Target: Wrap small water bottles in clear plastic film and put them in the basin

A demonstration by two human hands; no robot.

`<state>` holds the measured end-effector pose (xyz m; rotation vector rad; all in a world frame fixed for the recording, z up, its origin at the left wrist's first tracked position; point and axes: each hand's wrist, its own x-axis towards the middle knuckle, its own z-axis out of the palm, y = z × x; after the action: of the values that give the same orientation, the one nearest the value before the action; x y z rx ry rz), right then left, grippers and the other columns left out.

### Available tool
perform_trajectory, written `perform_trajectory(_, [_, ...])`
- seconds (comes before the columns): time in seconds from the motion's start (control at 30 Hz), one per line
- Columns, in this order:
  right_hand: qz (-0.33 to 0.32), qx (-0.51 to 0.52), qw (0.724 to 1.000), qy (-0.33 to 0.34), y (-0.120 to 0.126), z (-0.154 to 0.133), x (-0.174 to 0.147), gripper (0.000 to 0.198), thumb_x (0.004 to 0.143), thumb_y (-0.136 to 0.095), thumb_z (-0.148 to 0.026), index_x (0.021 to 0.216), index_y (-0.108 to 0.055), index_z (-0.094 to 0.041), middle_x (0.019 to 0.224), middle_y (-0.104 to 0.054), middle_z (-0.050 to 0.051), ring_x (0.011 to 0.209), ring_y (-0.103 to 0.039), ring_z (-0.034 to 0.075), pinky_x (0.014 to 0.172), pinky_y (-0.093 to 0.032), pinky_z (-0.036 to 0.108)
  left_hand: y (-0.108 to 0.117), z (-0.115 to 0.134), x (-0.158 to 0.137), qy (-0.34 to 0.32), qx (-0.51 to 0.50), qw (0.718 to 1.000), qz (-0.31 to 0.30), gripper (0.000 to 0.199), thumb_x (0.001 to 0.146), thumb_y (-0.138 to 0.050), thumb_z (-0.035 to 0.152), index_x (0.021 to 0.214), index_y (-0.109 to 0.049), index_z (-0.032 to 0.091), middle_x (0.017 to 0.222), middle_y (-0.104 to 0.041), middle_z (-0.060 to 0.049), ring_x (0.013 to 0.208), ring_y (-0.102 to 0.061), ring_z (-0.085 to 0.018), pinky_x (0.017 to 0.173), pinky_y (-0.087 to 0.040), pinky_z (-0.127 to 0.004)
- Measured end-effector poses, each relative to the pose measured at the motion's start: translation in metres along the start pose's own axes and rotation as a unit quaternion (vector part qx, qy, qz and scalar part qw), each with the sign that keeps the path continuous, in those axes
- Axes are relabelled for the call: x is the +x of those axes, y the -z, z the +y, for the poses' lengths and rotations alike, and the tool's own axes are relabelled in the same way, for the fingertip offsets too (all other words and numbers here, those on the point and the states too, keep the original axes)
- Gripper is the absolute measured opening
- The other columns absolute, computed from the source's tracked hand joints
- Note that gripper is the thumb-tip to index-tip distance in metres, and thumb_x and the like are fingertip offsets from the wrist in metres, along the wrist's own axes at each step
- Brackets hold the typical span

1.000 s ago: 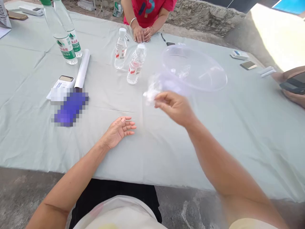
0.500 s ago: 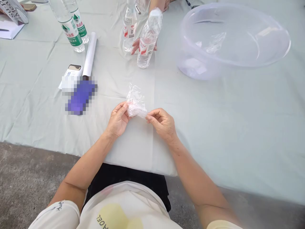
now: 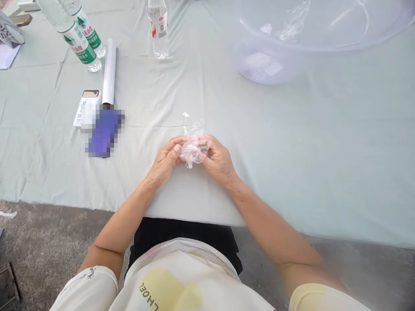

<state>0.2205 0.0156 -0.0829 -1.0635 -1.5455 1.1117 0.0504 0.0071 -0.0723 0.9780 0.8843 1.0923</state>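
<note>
Head view: left hand [image 3: 164, 162] and right hand [image 3: 221, 162] both grip crumpled clear plastic [image 3: 192, 152]; translucent basin [image 3: 293, 56] stands toward two o'clock.

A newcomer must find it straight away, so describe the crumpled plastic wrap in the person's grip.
Start at the cloth-covered table and look to its near side. There, the left grip and right grip face each other. Between them is the crumpled plastic wrap, set apart by being held, unlike the similar clear piece in the big tub.
</note>
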Motion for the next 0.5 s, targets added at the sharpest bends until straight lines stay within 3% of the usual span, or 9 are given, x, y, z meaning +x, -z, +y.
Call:
perform_trajectory(0.07, [0.019,0.024,0.999,-0.022,0.001,-0.001,0.000,0.018,0.084,-0.071,-0.042,0.085,-0.066,-0.025,0.107,-0.069,0.004,0.089,-0.064,0.018,0.072,-0.052,0.032,-0.001,0.001,0.000,-0.034,0.045,0.998,-0.010,0.033,0.083,-0.074,0.050,0.103,-0.072,0.025,0.105,-0.067,-0.005,0.093,-0.066,-0.018,0.076,-0.056,-0.029])
perform_trajectory(0.17, [0.009,0.086,0.994,-0.063,0.004,-0.005,-0.001,0.022,0.082,-0.074,-0.045,0.083,-0.066,-0.024,0.088,-0.069,0.001,0.078,-0.065,0.016,0.071,-0.054,0.033,0.001,0.002,0.001,-0.081,0.087,0.991,0.058,0.021,0.079,-0.080,0.041,0.088,-0.075,0.022,0.107,-0.069,-0.006,0.102,-0.065,-0.020,0.086,-0.054,-0.031])
perform_trajectory(0.23, [0.012,0.100,0.991,-0.084,0.004,-0.007,-0.001,0.024,0.080,-0.076,-0.044,0.080,-0.065,-0.023,0.078,-0.067,-0.001,0.073,-0.065,0.016,0.072,-0.054,0.033,0.005,0.004,0.004,-0.085,0.032,0.990,0.105,0.018,0.079,-0.080,0.039,0.083,-0.073,0.023,0.101,-0.070,-0.004,0.097,-0.066,-0.017,0.083,-0.054,-0.029])
perform_trajectory(0.37, [0.033,0.089,0.989,-0.116,0.005,-0.012,0.000,0.021,0.080,-0.074,-0.036,0.079,-0.058,-0.023,0.073,-0.064,-0.002,0.069,-0.066,0.014,0.069,-0.054,0.031,0.015,0.009,0.008,-0.053,-0.124,0.981,0.141,0.022,0.078,-0.082,0.035,0.085,-0.063,0.025,0.089,-0.070,0.003,0.088,-0.071,-0.015,0.074,-0.057,-0.025])
perform_trajectory(0.5, [0.028,0.097,0.987,-0.125,0.007,-0.011,0.002,0.019,0.079,-0.071,-0.026,0.081,-0.053,-0.023,0.072,-0.060,-0.005,0.065,-0.061,0.011,0.066,-0.053,0.029,0.025,0.016,0.010,-0.034,-0.162,0.967,0.196,0.020,0.085,-0.075,0.031,0.088,-0.056,0.026,0.092,-0.072,0.004,0.092,-0.074,-0.015,0.070,-0.058,-0.022])
